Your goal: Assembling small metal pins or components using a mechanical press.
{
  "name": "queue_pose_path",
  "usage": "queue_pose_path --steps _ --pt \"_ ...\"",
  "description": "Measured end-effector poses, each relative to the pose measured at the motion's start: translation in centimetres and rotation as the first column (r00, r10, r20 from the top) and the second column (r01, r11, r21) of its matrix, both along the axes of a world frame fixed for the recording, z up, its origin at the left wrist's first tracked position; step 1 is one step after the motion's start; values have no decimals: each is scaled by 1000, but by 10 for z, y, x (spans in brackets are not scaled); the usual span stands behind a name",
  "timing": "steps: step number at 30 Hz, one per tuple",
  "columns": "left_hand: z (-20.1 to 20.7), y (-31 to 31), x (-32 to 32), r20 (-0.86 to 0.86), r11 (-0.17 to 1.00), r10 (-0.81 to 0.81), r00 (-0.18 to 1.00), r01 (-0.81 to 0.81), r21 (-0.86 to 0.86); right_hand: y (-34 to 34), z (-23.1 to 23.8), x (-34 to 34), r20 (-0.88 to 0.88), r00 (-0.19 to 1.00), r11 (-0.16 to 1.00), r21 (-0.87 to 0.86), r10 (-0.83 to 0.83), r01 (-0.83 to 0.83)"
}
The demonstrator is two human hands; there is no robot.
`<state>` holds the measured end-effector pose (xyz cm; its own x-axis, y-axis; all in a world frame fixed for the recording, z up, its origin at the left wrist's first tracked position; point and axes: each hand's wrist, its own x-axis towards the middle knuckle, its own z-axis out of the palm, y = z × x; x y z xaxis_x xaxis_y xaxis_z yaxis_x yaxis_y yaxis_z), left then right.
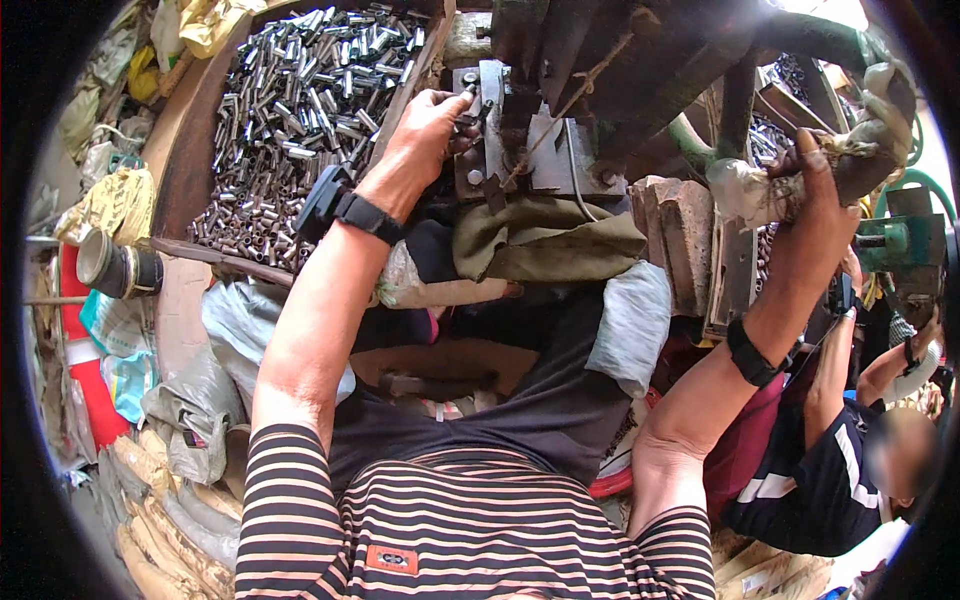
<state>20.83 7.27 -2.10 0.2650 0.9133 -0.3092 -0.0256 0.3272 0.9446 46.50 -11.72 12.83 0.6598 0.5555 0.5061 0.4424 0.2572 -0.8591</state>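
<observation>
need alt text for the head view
A person in a striped shirt has the left hand at a metal machine and the right hand on a wrapped bar. At left, a wooden tray holds heaped metal tubes; at right, another person.

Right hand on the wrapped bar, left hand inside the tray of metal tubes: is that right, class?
No: in the head view, the left hand is at the metal plates, outside the tray; the right hand is on the wrapped bar.

Black-striped shirt (480, 515); olive cloth (545, 242); wrapping (740, 193) perhaps whitish.
</observation>
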Motion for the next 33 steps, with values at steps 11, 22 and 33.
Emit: queue_pose_path --steps 11,22,33 --pt "-5 -2 27 -48 988 15 999 -8 152 -1 7 23 379 925 991 -130 12 41" --pt "-10 12 22 -569 819 50 821 292 493 21 -58 3 -132 990 983 169 -42 65" --pt "7 -1 -5 -19 982 -125 992 127 138 -2 8 31 278 959 988 -153 57 -14"
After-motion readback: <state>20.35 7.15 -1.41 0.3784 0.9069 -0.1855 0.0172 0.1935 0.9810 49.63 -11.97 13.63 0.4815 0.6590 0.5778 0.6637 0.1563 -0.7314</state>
